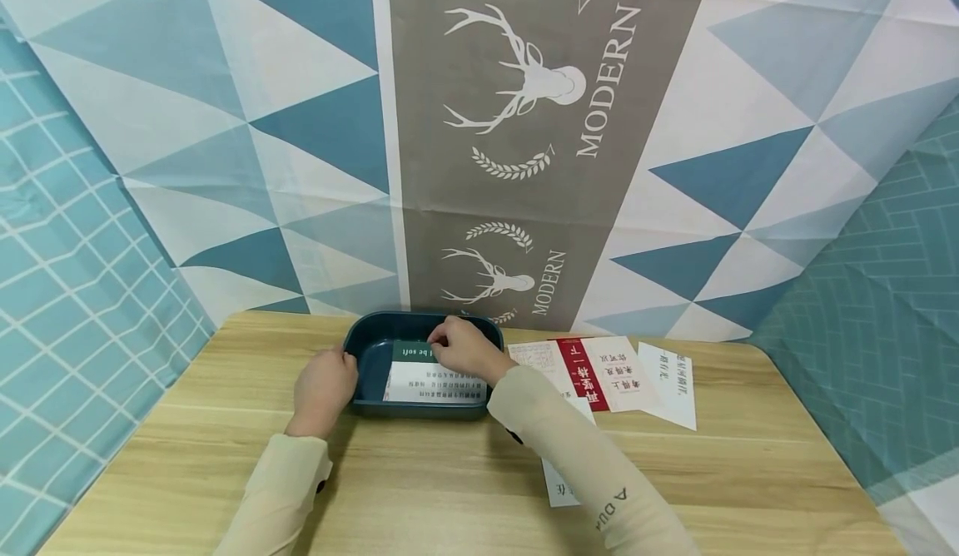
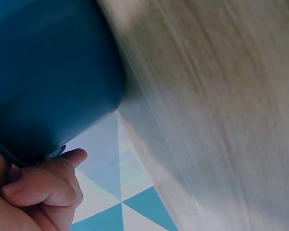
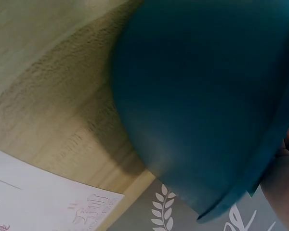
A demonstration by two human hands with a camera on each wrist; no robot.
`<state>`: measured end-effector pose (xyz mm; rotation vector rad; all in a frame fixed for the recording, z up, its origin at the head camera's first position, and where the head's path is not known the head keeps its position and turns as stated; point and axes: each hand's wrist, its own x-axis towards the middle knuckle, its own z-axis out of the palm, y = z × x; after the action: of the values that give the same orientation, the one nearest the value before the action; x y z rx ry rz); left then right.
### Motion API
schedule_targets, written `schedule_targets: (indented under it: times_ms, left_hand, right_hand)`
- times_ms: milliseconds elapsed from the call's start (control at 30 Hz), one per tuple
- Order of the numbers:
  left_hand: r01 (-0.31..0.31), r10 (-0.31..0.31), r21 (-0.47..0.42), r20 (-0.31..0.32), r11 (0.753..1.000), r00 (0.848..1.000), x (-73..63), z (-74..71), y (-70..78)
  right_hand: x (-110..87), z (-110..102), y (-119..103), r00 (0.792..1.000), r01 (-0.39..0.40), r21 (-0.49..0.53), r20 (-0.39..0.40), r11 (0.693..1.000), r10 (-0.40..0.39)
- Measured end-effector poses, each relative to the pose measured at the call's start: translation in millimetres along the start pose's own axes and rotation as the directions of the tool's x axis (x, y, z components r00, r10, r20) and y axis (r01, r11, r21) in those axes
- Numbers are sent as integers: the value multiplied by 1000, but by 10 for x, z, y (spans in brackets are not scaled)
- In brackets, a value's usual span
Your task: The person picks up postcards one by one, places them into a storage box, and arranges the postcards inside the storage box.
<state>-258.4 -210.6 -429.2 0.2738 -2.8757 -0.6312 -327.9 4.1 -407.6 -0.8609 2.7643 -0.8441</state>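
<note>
A dark blue tray with rounded corners stands at the back of the table. My left hand grips its left rim; in the left wrist view the curled fingers are at the rim beside the tray's outer wall. Inside the tray lies a card, white with a green band and printed lettering. Reaching in over the right side, my right hand pinches the card near its far edge. From the right wrist, the tray wall hides most of that hand.
Right of the tray, several printed cards overlap, among them a red and white card and a white card. Another white card lies partly under my right forearm. A patterned cloth rises behind the wooden table.
</note>
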Motion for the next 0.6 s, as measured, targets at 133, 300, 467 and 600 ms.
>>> schedule_targets:
  times_ms: [133,300,467,600]
  left_hand:
    - [2,-2,-3,-7,1000,1000,-1,6,-9]
    - [-4,5,1,-9,1000,1000,9,13,-21]
    - [3,-3,-2,-5,1000,1000,21,13,-20]
    - [6,-6,-9,-8,1000,1000,23,26,-9]
  right_hand:
    - [-8,36,14,1000,-3,-11,18,1000,4]
    - [-20,58,30,998,-9,-46,56,999,12]
    - [-19,77,36,997,12,-69,70,998,-7]
    - [-7,103,57,996,32,-106,87,994,-23]
